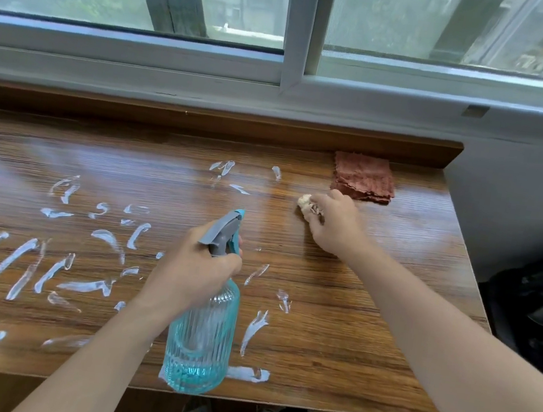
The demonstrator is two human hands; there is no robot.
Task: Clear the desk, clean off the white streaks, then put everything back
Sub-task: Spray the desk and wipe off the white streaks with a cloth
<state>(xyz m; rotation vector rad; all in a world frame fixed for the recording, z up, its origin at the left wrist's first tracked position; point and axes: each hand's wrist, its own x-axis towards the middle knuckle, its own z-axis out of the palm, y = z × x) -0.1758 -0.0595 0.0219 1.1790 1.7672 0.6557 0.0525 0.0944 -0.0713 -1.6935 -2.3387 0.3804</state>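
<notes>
A crumpled wad (306, 202) is pinched by the right hand (333, 226) on the tabletop (390, 290); nearest white streaks (233, 173) lie to its left. The spray bottle (202, 328) is gripped upright by the left hand (195, 272).

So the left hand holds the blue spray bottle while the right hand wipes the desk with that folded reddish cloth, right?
Not quite. The head view shows the right hand wiping with a small pale wad; the reddish cloth lies untouched behind it. The left hand does hold the spray bottle.
</notes>
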